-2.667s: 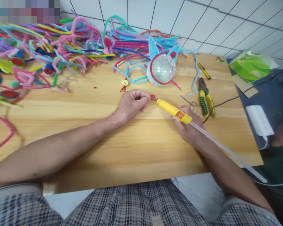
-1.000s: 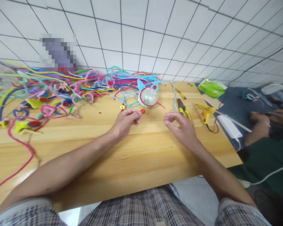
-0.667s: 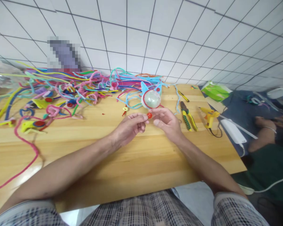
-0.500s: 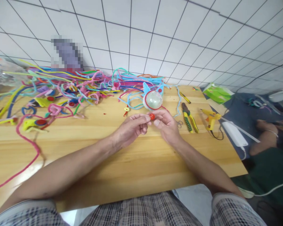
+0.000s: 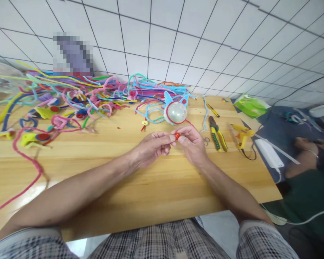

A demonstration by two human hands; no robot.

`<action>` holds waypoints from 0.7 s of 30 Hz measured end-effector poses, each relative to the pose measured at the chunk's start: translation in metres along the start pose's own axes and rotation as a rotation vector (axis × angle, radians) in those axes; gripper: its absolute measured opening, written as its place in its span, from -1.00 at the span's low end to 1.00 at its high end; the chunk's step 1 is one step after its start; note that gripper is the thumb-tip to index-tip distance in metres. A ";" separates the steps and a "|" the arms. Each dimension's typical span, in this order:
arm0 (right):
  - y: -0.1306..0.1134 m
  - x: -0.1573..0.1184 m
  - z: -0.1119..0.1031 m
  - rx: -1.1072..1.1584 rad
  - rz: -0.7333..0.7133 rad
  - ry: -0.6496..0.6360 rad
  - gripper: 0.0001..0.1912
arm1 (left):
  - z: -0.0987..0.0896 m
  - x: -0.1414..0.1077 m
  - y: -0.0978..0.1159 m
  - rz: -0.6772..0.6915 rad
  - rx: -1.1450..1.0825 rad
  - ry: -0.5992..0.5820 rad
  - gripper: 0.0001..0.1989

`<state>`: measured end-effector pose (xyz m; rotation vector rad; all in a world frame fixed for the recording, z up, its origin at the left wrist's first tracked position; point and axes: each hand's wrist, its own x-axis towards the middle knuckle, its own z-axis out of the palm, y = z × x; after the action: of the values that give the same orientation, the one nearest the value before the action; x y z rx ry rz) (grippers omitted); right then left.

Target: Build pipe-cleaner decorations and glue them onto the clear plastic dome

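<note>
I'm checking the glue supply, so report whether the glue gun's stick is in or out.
In: the long pale glue stick juts from the back of the yellow glue gun.

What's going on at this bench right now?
A person's left hand and right hand meet over the wooden table, the fingers of both on a small round red piece. Just beyond sits a clear ball with a red rim and fuzzy blue ears. The yellow glue gun and the yellow-and-green-handled pliers lie to the right, untouched. Colourful fuzzy pipe cleaners are heaped at the back left.
</note>
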<state>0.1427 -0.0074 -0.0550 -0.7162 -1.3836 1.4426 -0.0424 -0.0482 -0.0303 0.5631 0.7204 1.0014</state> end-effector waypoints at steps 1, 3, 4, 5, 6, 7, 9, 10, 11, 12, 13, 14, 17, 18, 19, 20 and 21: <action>0.000 0.000 0.000 0.007 -0.005 -0.003 -0.68 | 0.000 0.000 0.000 -0.003 -0.001 -0.005 -0.66; 0.000 0.000 0.000 0.022 -0.016 -0.016 -0.70 | -0.001 0.000 0.000 -0.005 0.003 -0.016 -0.66; 0.000 0.000 -0.001 0.027 -0.020 -0.021 -0.71 | -0.001 0.000 0.000 -0.005 0.006 -0.020 -0.66; 0.000 0.000 -0.001 0.027 -0.023 -0.024 -0.71 | -0.001 0.001 0.000 -0.005 0.006 -0.024 -0.65; 0.001 0.000 -0.001 0.022 -0.026 -0.023 -0.70 | -0.001 0.001 0.000 -0.006 0.005 -0.029 -0.65; 0.001 0.000 -0.001 0.012 -0.027 -0.018 -0.68 | -0.002 0.000 0.000 -0.008 0.002 -0.033 -0.64; 0.001 0.000 -0.001 -0.014 -0.027 -0.003 -0.68 | -0.002 0.000 0.000 -0.013 -0.005 -0.035 -0.65; 0.001 0.000 -0.001 -0.027 -0.030 0.004 -0.68 | -0.001 0.000 0.000 -0.017 -0.007 -0.034 -0.67; 0.001 -0.001 -0.001 -0.039 -0.034 0.011 -0.68 | -0.001 0.000 0.000 -0.019 -0.010 -0.030 -0.68; 0.001 -0.001 -0.001 -0.052 -0.039 0.018 -0.68 | -0.001 0.000 0.000 -0.021 -0.013 -0.025 -0.70; 0.001 -0.001 0.000 -0.064 -0.041 0.025 -0.67 | -0.001 -0.001 0.000 -0.023 -0.016 -0.020 -0.71; 0.000 -0.001 0.000 -0.074 -0.043 0.035 -0.66 | 0.000 -0.001 0.000 -0.025 -0.019 -0.019 -0.72; 0.000 -0.003 0.003 -0.083 -0.031 0.072 -0.61 | 0.000 -0.001 0.000 -0.027 -0.028 -0.030 -0.73; 0.000 -0.004 0.003 -0.076 -0.026 0.084 -0.61 | 0.000 -0.001 0.000 -0.027 -0.033 -0.037 -0.72; 0.001 -0.004 0.004 -0.066 -0.021 0.093 -0.60 | 0.000 -0.001 -0.001 -0.025 -0.041 -0.040 -0.72; 0.001 -0.004 0.004 -0.056 -0.015 0.099 -0.60 | 0.000 -0.001 -0.001 -0.024 -0.048 -0.041 -0.71; 0.001 -0.004 0.005 -0.047 -0.006 0.103 -0.59 | 0.000 0.000 -0.002 -0.023 -0.054 -0.040 -0.71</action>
<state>0.1398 -0.0128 -0.0556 -0.8044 -1.3424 1.3532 -0.0417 -0.0490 -0.0317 0.5249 0.6612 0.9829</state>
